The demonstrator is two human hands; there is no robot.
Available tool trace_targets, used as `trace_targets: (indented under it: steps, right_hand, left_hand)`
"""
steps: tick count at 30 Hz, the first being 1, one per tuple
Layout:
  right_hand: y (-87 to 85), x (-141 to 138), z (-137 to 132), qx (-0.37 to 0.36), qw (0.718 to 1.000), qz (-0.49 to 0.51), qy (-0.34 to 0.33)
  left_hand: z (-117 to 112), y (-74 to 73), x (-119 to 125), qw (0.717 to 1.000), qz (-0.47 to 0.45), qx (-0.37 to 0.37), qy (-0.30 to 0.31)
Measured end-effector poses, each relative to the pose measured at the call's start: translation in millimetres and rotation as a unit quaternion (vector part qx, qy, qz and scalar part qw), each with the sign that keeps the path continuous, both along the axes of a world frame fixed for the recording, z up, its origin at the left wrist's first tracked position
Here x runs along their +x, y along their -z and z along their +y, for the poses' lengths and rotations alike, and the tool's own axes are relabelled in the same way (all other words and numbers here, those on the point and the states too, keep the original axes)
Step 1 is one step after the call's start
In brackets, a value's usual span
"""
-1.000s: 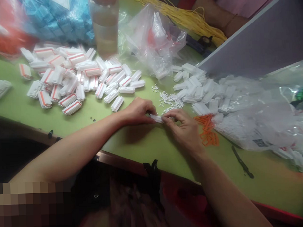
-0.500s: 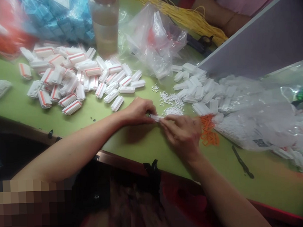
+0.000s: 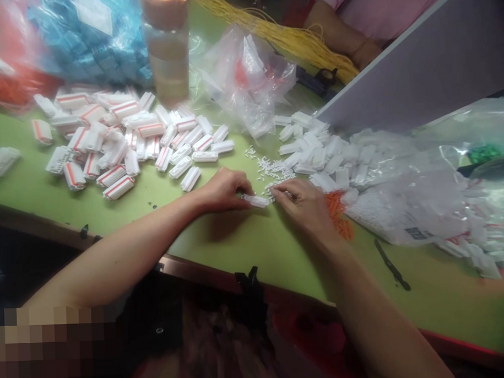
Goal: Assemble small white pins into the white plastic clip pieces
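Note:
My left hand point(image 3: 223, 191) rests on the green table point(image 3: 237, 244) with its fingers closed on one end of a small white plastic connector point(image 3: 255, 200). My right hand point(image 3: 305, 209) lies just right of that piece, fingertips pinched together at the edge of a scatter of tiny white pins point(image 3: 271, 169). What the pinch holds is too small to make out. A small heap of orange clips point(image 3: 339, 216) lies right beside the right hand.
A pile of white connectors with red strips point(image 3: 122, 141) covers the left of the table. Plain white connectors point(image 3: 316, 148) spill from a clear bag point(image 3: 422, 205) on the right. A bottle point(image 3: 166, 48), plastic bags, yellow wires point(image 3: 288, 39) and another person's arm point(image 3: 337, 34) stand behind. A grey panel point(image 3: 429, 61) rises at right.
My right hand has shifted from the connector's end toward the white pins. The left hand keeps its hold on the connector. The view has tipped slightly.

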State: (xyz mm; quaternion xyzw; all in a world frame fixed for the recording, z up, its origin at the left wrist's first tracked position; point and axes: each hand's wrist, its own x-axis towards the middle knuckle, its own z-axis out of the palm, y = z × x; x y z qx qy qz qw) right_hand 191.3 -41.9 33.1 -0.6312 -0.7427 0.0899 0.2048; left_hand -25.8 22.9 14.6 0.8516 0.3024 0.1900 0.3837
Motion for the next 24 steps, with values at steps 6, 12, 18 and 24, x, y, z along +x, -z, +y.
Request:
trace_targets:
  steps: [6, 12, 18, 24]
  right_hand:
    - [4.4, -6, 12, -0.006, 0.999, -0.045, -0.02]
    - [7.3, -4, 6, 0.006, 0.999, -0.027, -0.02]
    - [10.8, -8, 4, 0.022, 0.999, -0.027, -0.013]
    - [11.3, -7, 4, 0.015, 1.0, -0.002, -0.023]
  left_hand:
    - [0, -2.1, -1, 1.0, 0.007, 0.001, 0.002]
    - [0, -0.3, -1, 1.0, 0.0, 0.01, 0.006]
    - [1, 1.3, 0, 1.0, -0.002, 0.016, 0.014]
    - [2, 1.2, -1, 1.0, -0.003, 0.012, 0.015]
